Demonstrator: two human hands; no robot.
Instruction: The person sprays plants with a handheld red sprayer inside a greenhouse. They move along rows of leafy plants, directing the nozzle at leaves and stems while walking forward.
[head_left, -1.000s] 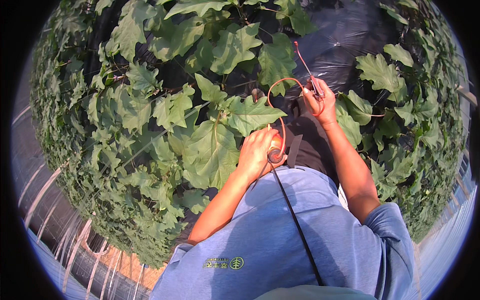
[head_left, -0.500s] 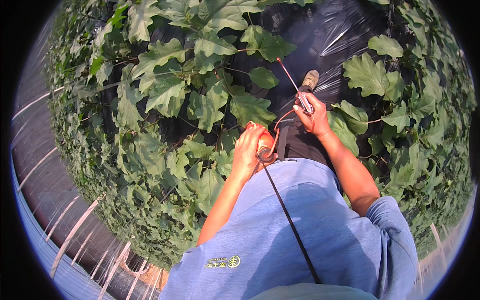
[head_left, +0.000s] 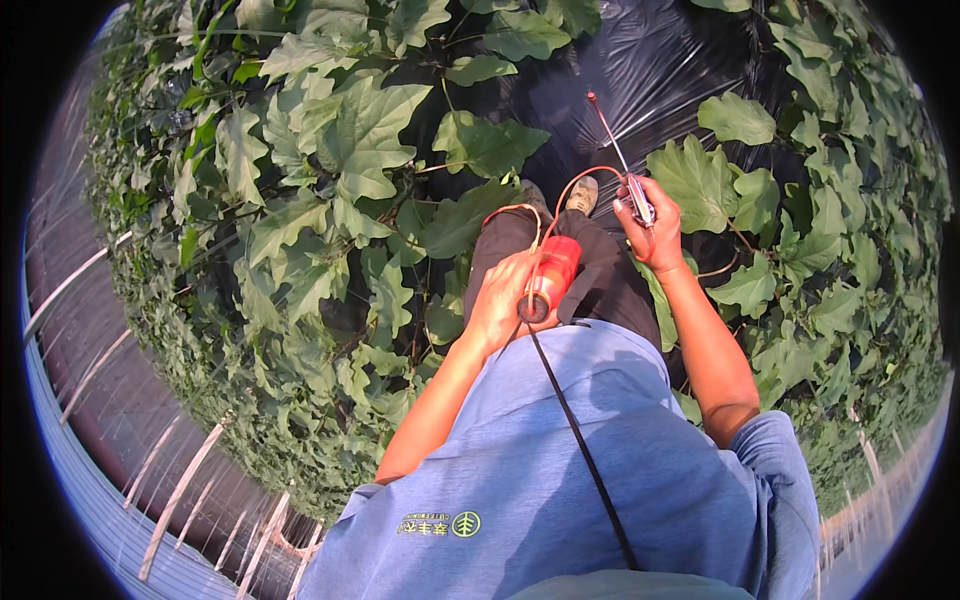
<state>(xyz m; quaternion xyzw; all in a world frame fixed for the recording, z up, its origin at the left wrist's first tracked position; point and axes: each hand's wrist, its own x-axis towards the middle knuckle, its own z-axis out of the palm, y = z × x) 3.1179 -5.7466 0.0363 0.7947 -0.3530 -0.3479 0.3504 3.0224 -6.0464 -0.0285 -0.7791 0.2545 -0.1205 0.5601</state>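
"Where was the red bottle (head_left: 560,262)?"
"In front of the dark trousers (head_left: 598,262), and the left hand (head_left: 502,300) gripped it! The right hand (head_left: 656,230) clutched the thin wand (head_left: 609,131)!"
"Any risk?"
"1, maybe: the looping orange hose (head_left: 574,180) could have snagged leaves (head_left: 690,185) if the wand swung wide!"

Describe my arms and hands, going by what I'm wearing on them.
The left hand and right hand are both gloveless. The forearms are uncovered, and the visible right sleeve is short, loose and blue, matching the shirt.
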